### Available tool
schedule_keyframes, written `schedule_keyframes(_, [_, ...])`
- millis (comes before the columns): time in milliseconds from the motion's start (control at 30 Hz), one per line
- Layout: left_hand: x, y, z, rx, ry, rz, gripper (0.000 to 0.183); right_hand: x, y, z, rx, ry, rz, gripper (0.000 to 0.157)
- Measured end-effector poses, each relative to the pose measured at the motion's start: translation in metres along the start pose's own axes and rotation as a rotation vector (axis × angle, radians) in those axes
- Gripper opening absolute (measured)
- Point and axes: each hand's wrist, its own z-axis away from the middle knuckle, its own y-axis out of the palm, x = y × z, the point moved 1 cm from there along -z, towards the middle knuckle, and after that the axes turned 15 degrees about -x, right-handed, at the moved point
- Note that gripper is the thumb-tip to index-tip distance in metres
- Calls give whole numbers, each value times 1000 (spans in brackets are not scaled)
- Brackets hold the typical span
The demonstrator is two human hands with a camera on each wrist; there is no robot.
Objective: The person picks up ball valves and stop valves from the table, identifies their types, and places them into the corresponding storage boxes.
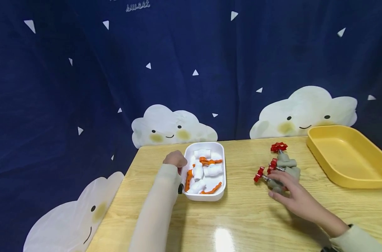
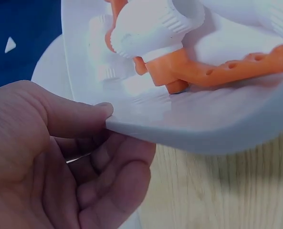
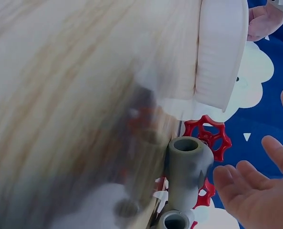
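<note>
My left hand (image 1: 175, 159) pinches the left rim of a white plastic tray (image 1: 205, 198), thumb on the inner side and fingers curled beneath in the left wrist view. Several white pipe valves (image 1: 213, 170) with orange lever handles lie jumbled in this tray. To the right, a group of grey pipe valves (image 1: 287, 162) with red handwheels (image 1: 278, 147) rests on the table. My right hand (image 1: 291, 196) reaches over the nearest grey valve with its fingers loosely extended. In the right wrist view, the fingertips are beside a grey valve (image 3: 185, 167), not wrapped around it.
A yellow tray (image 1: 364, 182) with nothing in it stands at the right, beyond the grey valves. The wooden table (image 1: 241, 224) ends at the back against a dark blue curtain (image 1: 191, 42) with clouds and triangles.
</note>
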Motion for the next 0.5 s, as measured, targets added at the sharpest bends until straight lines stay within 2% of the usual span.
schedule_keyframes(500, [22, -7, -9, -52, -45, -26, 18, -4, -2, 4, 4, 13, 7, 46])
